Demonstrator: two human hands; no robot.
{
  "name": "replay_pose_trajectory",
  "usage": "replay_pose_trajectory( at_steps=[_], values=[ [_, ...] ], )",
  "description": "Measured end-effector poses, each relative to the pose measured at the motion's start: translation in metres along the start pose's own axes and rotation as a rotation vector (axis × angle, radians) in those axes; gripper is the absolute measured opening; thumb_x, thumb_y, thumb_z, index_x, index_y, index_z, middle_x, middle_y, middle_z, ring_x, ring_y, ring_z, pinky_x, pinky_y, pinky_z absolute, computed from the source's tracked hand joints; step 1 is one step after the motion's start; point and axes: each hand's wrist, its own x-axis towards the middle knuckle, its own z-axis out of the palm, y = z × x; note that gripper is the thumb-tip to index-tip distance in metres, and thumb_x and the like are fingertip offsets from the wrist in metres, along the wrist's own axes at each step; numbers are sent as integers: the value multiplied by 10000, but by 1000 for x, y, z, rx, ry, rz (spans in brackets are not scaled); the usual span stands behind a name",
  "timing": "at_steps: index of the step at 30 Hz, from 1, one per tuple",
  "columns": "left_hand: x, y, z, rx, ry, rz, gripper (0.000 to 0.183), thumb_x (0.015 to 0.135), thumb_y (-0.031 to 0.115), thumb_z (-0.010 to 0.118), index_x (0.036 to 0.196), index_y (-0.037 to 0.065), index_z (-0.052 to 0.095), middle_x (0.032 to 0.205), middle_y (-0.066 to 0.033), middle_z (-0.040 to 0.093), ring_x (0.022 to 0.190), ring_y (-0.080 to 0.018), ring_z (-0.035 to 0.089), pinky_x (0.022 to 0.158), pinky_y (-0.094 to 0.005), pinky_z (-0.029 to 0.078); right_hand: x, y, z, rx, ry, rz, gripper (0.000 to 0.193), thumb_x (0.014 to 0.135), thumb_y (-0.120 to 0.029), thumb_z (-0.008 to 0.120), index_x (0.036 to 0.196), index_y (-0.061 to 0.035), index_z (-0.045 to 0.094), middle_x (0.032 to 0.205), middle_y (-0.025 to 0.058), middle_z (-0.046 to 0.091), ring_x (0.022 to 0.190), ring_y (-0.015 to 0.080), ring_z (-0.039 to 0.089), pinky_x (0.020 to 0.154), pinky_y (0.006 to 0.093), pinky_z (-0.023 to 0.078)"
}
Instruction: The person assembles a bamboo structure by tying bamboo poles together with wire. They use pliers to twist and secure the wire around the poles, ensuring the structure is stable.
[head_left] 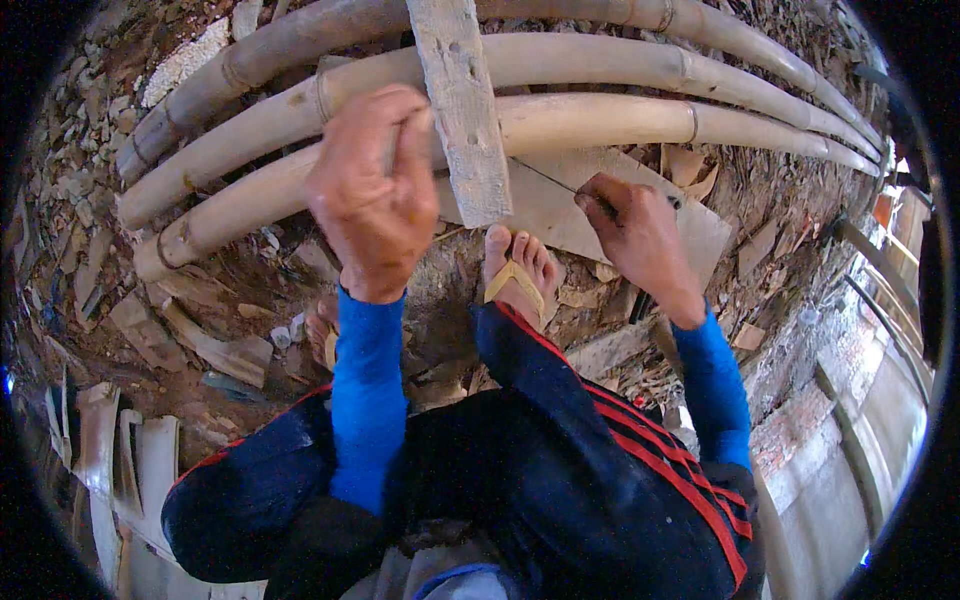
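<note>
My left hand is closed above the nearest bamboo pole, just left of a rough pale wooden strip; whatever its curled fingers may hold is hidden. That strip lies across several bamboo poles, and small dark holes mark its face. To the right, my right hand is closed on a thin dark wire. From these fingers the wire slants up and left toward the strip's edge and the nearest pole. A small dark knob shows beside the right hand; whether it joins the wire I cannot tell.
Under the right hand lies a flat pale board. My sandalled foot stands just below the strip's end. Broken bamboo pieces and rubble litter the dirt ground at left. Slats lie lower left, and a pale slab lower right.
</note>
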Motion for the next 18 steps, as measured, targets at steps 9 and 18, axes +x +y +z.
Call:
replay_pose_trajectory(
  at_steps=[9, 18],
  values=[
    [14, -1, 2, 2, -282, 331, 108, 833, 25, 728, 936, 45, 704, 942, -132, 718, 888, -359, 676, 814, -427, 528, 48, -80, -67, -150, -58, -375, 135, 879, -124, 633, 853, 6, 659, 707, 246, 603, 655, 426, 624, 616, 501, 463],
    [7, -2, -11, -67, -271, 139, 131, 815, 18, 741, 935, 58, 705, 912, -132, 710, 874, -359, 682, 786, -429, 538, 72, -63, -71, -79, 92, -419, 202, 945, -173, 637, 854, 7, 625, 634, 177, 513, 556, 328, 468, 552, 418, 398]
  ],
)
